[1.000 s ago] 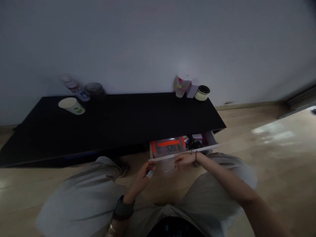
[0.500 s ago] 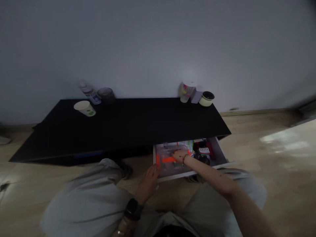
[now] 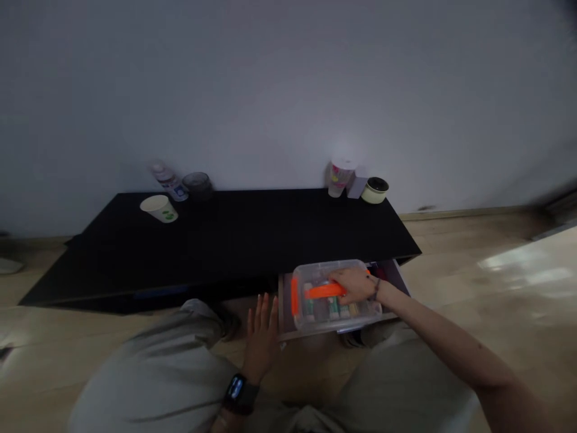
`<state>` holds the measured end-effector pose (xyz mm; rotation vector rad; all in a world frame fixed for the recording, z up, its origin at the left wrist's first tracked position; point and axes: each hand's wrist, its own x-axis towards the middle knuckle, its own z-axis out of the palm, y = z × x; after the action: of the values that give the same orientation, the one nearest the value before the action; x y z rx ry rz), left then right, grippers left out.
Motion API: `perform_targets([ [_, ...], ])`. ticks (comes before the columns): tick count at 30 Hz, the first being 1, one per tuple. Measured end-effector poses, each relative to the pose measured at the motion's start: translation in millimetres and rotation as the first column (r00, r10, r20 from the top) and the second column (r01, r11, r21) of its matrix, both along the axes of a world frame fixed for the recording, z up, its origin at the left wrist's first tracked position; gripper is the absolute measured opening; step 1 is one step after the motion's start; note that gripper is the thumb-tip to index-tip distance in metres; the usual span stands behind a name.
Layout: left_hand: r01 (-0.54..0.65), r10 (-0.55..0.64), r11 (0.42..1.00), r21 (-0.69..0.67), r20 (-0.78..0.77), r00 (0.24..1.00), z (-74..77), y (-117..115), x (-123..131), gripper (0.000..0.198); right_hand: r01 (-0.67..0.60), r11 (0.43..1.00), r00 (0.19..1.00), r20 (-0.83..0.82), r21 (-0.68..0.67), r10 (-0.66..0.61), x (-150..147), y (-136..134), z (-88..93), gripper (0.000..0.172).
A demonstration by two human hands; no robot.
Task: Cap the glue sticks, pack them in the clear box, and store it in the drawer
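Keep the clear plastic box level, its weight hanging evenly from the orange handle, and clear of the white drawer's front edge; right hand closed narrowly around that handle, box directly over the open drawer beneath the low black cabinet; left hand wide open, fingers spread, holding nothing, just beside the drawer.

Black smartwatch on the left wrist, thin dark bracelet on the right, baggy grey trousers.
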<state>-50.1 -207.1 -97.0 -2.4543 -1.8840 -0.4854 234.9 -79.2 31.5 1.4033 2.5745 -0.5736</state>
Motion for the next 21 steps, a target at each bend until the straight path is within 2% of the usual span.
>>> perform_targets([
  [5,-0.051,0.051,0.999,-0.005,-0.015,0.999,6.2,17.2,4.1,0.090,-0.057,0.996,0.994,-0.091,0.065,0.062,1.7,20.0,49.1,0.031],
  [8,-0.132,0.132,0.991,0.006,-0.020,0.991,5.5,32.7,7.9,0.095,-0.057,0.989,0.987,-0.142,0.138,0.076,-10.8,39.7,63.6,0.030],
  [11,-0.222,0.222,0.975,0.018,0.001,0.975,2.3,49.1,10.0,0.096,-0.025,0.981,0.987,-0.154,0.193,0.055,-29.7,63.4,63.3,0.030],
  [15,-0.276,0.274,0.961,0.011,0.086,0.958,6.5,66.4,3.9,0.083,0.037,0.968,0.986,-0.168,0.247,0.005,-53.1,95.1,54.4,0.033],
  [18,-0.297,0.287,0.954,0.031,0.179,0.941,25.1,74.0,-8.2,0.075,0.056,0.962,0.985,-0.172,0.268,-0.009,-64.5,117.2,49.7,0.034],
  [21,-0.285,0.255,0.955,0.084,0.257,0.932,56.0,81.0,-24.6,0.067,0.072,0.956,0.984,-0.175,0.285,-0.022,-73.2,141.0,49.5,0.035],
])
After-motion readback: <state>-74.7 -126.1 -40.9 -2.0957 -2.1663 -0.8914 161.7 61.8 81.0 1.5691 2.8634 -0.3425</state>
